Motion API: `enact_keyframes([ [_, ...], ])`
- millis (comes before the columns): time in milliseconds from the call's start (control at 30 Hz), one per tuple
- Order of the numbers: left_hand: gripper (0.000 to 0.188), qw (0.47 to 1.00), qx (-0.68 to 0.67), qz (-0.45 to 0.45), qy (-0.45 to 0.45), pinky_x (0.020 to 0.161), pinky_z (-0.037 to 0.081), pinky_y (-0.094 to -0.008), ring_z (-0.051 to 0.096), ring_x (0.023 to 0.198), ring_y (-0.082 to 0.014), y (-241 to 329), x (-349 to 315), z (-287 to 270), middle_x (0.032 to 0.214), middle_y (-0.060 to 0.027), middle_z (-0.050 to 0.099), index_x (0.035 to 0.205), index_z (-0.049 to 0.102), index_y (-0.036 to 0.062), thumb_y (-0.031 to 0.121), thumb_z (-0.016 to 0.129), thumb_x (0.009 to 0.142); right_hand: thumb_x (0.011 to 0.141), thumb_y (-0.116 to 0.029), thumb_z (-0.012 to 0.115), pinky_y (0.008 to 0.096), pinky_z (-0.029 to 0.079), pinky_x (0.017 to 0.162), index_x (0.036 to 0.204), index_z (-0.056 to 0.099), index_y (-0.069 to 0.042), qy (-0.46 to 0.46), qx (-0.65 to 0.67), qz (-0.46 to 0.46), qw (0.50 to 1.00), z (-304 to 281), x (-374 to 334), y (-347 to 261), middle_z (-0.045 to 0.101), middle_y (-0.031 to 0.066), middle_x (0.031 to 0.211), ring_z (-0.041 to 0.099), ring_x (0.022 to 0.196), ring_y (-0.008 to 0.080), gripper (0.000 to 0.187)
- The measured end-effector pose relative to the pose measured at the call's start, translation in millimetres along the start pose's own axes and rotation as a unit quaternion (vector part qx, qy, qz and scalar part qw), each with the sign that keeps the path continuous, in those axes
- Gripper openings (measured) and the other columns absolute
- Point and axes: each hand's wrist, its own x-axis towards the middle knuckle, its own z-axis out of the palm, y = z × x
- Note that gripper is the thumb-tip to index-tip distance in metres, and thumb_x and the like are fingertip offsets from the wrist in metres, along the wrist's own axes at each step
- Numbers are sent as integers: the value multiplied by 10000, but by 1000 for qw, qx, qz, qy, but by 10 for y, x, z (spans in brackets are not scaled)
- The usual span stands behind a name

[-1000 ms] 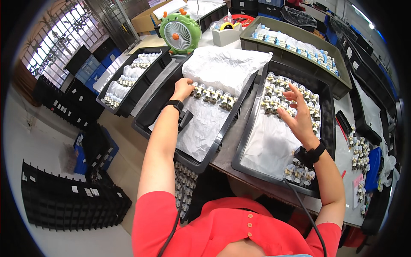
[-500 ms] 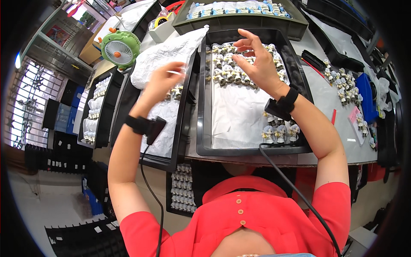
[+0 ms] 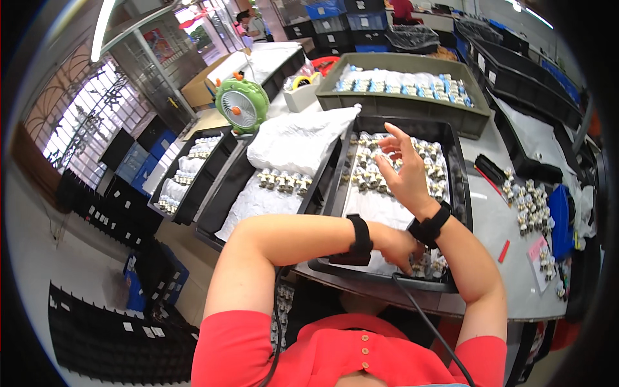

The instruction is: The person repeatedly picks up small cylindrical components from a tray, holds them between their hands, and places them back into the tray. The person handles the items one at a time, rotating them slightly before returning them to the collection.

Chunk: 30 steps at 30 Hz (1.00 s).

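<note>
My right hand (image 3: 406, 169) hovers above the far rows of small figurines (image 3: 366, 175) in a black tray (image 3: 461, 193), fingers raised and apart, nothing visible in them. My left forearm crosses in front of the tray. At the tray's near right corner my left hand (image 3: 398, 248) reaches down, fingertips at a small group of figurines (image 3: 439, 263); my right wrist and its band partly hide the spot, so a grip there is unclear. White sheet (image 3: 371, 205) lines the tray. Both wrists wear black bands with cabled devices.
Left of it, another black tray (image 3: 222, 209) holds a figurine row (image 3: 284, 182) and white wrapping (image 3: 300, 138). Beyond stand a green fan (image 3: 242, 103) and an olive bin (image 3: 403, 106) of figurines. Loose figurines (image 3: 532, 206), a red strip (image 3: 503, 251) and a blue container (image 3: 562, 222) lie right.
My left hand has swung from the left tray across to the near right corner of the middle tray. My right hand stays over the far rows. The view has tilted up.
</note>
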Motion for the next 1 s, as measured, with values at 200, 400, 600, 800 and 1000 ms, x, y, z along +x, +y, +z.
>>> enact_keyframes([
  [200, 516, 997, 49, -63, 12, 749, 472, -438, 612, 851, -377, 61, 96, 164, 919, -200, 638, 1183, 468, -29, 304, 614, 817, 796, -44, 634, 308, 479, 733, 1276, 447, -74, -4, 12, 7, 1000, -36, 10, -37, 622, 93, 996, 605, 839, 186, 516],
  [400, 436, 994, -41, -90, -54, 597, 511, -357, 624, 744, -267, 116, 39, -25, 906, -150, 613, 1110, 514, -9, 289, 613, 807, 788, -41, 638, 303, 486, 710, 1231, 493, -65, 5, 13, 11, 1000, -59, 15, 6, 624, 89, 980, 612, 823, 177, 468],
  [600, 350, 994, -64, -86, -10, 557, 511, -325, 614, 727, -220, 54, 77, 45, 877, -121, 594, 1011, 522, -4, 205, 626, 750, 803, -54, 629, 287, 493, 733, 1207, 526, -60, -7, 22, 21, 1000, -55, 8, 13, 627, 79, 983, 621, 838, 164, 416],
  [800, 297, 997, -3, -78, 7, 621, 461, -362, 576, 717, -250, 70, -11, -11, 777, -118, 577, 923, 532, 21, 172, 627, 686, 807, -48, 622, 279, 499, 711, 1121, 581, -41, 9, 26, 15, 1000, -87, 42, 14, 645, 79, 922, 630, 789, 157, 317],
  [1000, 268, 990, -12, -43, 132, 676, 444, -393, 555, 735, -296, 302, -588, -76, 732, -126, 562, 885, 508, 42, 168, 617, 676, 808, -48, 620, 274, 499, 639, 1047, 614, -37, 10, 65, 40, 997, -59, 36, 42, 649, 87, 836, 621, 705, 143, 239],
])
